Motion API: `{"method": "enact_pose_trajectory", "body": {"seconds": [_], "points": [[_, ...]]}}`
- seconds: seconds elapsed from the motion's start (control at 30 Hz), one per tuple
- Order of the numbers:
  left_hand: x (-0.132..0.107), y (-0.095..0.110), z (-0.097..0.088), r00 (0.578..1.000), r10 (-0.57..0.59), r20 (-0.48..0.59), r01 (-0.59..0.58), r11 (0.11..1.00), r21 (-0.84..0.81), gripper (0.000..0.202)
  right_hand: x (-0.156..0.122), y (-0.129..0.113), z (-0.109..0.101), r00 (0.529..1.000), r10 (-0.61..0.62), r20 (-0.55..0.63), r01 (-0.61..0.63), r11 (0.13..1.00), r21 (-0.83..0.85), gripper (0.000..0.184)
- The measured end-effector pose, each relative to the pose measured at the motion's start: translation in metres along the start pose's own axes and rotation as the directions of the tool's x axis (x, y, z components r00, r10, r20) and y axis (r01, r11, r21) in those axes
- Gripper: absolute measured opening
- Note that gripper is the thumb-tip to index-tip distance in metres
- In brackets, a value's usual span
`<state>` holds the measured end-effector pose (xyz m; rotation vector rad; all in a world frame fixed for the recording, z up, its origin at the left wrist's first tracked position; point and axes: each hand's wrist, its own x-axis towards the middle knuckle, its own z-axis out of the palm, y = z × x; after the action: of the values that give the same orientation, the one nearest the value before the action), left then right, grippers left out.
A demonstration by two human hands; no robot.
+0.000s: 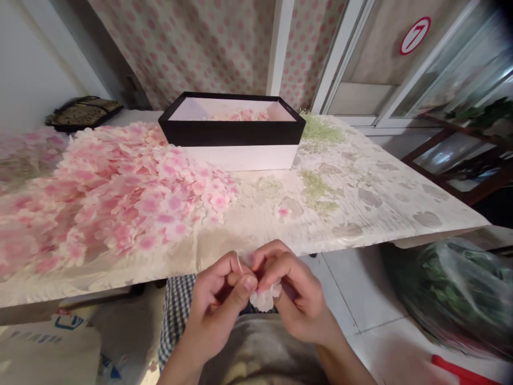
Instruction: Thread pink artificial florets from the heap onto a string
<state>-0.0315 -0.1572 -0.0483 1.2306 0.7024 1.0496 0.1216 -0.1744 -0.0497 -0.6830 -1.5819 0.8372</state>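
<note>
In front of my lap, close to the table's near edge, both hands meet at the fingertips. My left hand (224, 297) is closed in a pinch, with a thin pale stem (239, 262) sticking up between its fingers. A white-and-pink fabric flower (262, 303) hangs below the fingertips of my right hand (294, 289), whose fingers are curled and pinching it. The fingers hide the spot where stem and petals come together. On the table lies a big heap of pink artificial petals (140, 192), left of the hands.
A black-and-white box (232, 133) holding pink petals stands at the back. Green artificial sprigs (318, 192) and a single small flower (284, 212) lie on the patterned tablecloth (372, 214). Plastic-wrapped greenery (460, 289) is at the lower right, and a dark pouch (84, 112) lies back left.
</note>
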Motion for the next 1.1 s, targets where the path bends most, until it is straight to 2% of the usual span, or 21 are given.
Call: {"method": "enact_pose_trajectory", "body": {"seconds": [0.33,0.5,0.63,0.7,0.77,0.83,0.87,0.9,1.0,1.1], "points": [[-0.001,-0.004,0.006,1.000,0.021,-0.007,-0.021,1.000,0.008,0.031,-0.001,-0.004,0.001,0.999,-0.001,-0.049,-0.003,0.997,-0.077,0.019],[-0.003,0.001,0.008,0.998,0.045,0.049,-0.047,0.998,0.048,0.029,-0.002,-0.008,-0.001,1.000,0.014,-0.016,-0.015,0.996,-0.090,0.019],[0.002,0.009,0.003,0.998,0.037,0.050,-0.045,0.983,0.176,0.028,-0.002,-0.006,-0.007,0.999,0.029,0.031,-0.024,0.988,-0.153,0.018],[0.009,0.013,-0.006,0.998,0.051,0.029,-0.057,0.954,0.293,0.025,-0.002,-0.004,-0.016,0.998,0.059,0.004,-0.056,0.973,-0.223,0.019],[0.020,0.017,-0.018,0.992,0.127,-0.015,-0.109,0.899,0.425,0.018,-0.002,0.000,-0.032,0.983,0.077,-0.164,-0.127,0.938,-0.323,0.016],[0.033,0.019,-0.030,0.964,0.259,-0.063,-0.179,0.805,0.566,0.013,0.000,0.005,-0.051,0.903,0.057,-0.426,-0.266,0.852,-0.450,0.010],[0.040,0.020,-0.035,0.950,0.308,-0.057,-0.205,0.749,0.630,0.013,0.002,0.007,-0.061,0.860,0.045,-0.509,-0.343,0.790,-0.508,0.008],[0.047,0.019,-0.038,0.942,0.335,-0.028,-0.226,0.692,0.686,0.013,0.005,0.010,-0.070,0.842,0.057,-0.536,-0.406,0.723,-0.559,0.006],[0.063,0.015,-0.042,0.933,0.343,0.111,-0.283,0.507,0.814,0.015,0.022,0.018,-0.087,0.895,0.135,-0.424,-0.417,0.587,-0.694,0.009],[0.069,0.009,-0.040,0.931,0.329,0.155,-0.278,0.368,0.887,0.016,0.041,0.028,-0.090,0.929,0.190,-0.317,-0.369,0.525,-0.767,0.013]]}}
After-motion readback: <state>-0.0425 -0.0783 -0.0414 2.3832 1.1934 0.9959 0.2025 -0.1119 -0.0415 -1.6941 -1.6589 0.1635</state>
